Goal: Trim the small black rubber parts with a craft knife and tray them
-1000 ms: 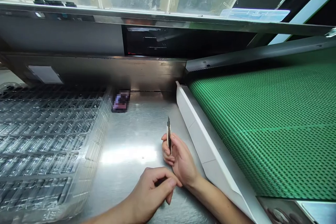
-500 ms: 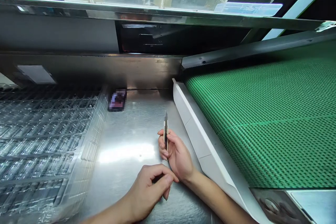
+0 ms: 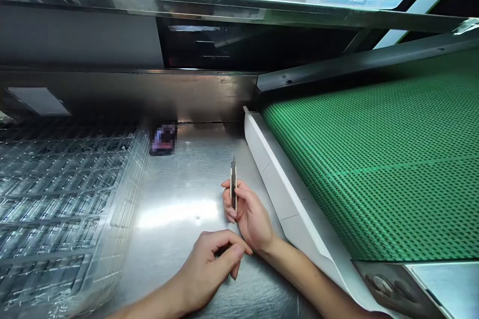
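Note:
My right hand (image 3: 251,219) grips a slim utility knife (image 3: 234,184), its fingers wrapped around the handle. The knife stands roughly upright, with the thin blade pointing away from me. Just in front of that wrist, my left hand (image 3: 217,266) is loosely curled, palm down. Its index finger reaches the right wrist, and the thumb lies close beneath; nothing shows in it. Both hands are over the bare metal worktop (image 3: 187,179). A blurred-out phone (image 3: 163,139) lies flat at the worktop's back left.
Clear plastic trays (image 3: 75,199) are stacked on the left. To the right, a white guard rail (image 3: 277,179) borders the green mesh conveyor belt (image 3: 374,159). A metal back panel (image 3: 202,92) and a crossbar (image 3: 224,7) run behind the worktop.
The whole view has shifted slightly, so everything sits a little higher and further left. Both hands keep the same pose, with the knife still in the right one.

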The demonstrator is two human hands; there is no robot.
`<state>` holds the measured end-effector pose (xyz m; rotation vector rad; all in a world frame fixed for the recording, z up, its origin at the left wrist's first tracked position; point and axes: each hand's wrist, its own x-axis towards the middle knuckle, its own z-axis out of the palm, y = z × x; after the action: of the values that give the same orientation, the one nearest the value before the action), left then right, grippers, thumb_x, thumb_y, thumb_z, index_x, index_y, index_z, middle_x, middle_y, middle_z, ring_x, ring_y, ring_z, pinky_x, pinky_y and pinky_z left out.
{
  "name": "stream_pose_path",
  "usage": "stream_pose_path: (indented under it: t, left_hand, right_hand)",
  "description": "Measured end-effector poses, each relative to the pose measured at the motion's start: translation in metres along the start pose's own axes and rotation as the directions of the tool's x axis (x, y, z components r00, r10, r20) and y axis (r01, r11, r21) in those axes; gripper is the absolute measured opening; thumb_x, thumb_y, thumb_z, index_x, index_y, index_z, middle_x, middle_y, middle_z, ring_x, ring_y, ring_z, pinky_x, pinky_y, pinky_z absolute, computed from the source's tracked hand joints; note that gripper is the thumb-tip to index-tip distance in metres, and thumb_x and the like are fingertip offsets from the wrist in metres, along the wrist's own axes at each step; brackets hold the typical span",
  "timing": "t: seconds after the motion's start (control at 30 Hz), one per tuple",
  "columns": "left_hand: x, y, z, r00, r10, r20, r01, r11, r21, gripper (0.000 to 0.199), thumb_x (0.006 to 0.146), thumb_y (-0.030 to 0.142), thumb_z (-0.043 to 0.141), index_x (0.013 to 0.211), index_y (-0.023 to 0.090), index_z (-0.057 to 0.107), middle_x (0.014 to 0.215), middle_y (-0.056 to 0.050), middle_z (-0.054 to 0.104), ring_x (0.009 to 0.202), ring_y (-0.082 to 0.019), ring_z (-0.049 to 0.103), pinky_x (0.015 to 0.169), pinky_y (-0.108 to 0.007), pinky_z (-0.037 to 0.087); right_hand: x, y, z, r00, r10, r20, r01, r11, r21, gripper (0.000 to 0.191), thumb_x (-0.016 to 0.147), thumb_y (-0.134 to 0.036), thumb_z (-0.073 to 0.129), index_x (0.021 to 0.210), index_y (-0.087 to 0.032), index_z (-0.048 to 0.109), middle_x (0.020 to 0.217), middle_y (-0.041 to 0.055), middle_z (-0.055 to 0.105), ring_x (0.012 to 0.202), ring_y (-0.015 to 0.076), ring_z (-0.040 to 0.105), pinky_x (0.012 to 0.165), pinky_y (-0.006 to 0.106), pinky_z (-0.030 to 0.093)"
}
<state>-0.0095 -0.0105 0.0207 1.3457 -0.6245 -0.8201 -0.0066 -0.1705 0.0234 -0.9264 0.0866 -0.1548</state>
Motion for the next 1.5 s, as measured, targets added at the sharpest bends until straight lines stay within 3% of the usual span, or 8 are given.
stream_pose_path:
  t: [0.7,0.97,1.5]
  left_hand:
    - [0.0002,0.0007,-0.0003,1.000,0.001,0.006,-0.001,1.000,0.002,0.043,0.108,0.050,0.059,0.104,0.012,0.078,0.065,-0.002,0.059,0.060,-0.012,0.048,0.060,-0.023,0.037]
    - [-0.0003,0.0003,-0.0004,1.000,0.018,0.004,-0.018,1.000,0.013,0.044,0.109,0.049,0.058,0.104,0.012,0.079,0.065,-0.003,0.059,0.061,-0.013,0.050,0.060,-0.023,0.038]
    - [-0.0004,0.0042,-0.0009,1.000,0.024,0.011,-0.024,1.000,0.017,0.043,0.109,0.047,0.058,0.108,0.010,0.079,0.065,-0.002,0.059,0.062,-0.013,0.050,0.060,-0.023,0.037]
  right_hand:
    - [-0.0012,-0.0007,0.0010,1.000,0.015,-0.016,-0.015,1.000,-0.021,0.032,0.097,-0.044,0.072,0.113,-0.016,0.066,0.084,0.0028,0.054,0.058,0.0150,0.040,0.052,0.022,0.038]
    - [-0.0010,0.0019,0.0007,1.000,-0.015,-0.012,0.014,0.999,-0.038,0.040,0.104,-0.055,0.074,0.113,-0.017,0.069,0.084,0.0036,0.055,0.057,0.0145,0.040,0.051,0.021,0.036]
    - [-0.0011,0.0049,-0.0021,1.000,-0.023,-0.004,0.023,0.999,-0.026,0.043,0.107,-0.059,0.074,0.115,-0.016,0.071,0.085,0.0047,0.056,0.058,0.0136,0.040,0.052,0.020,0.036]
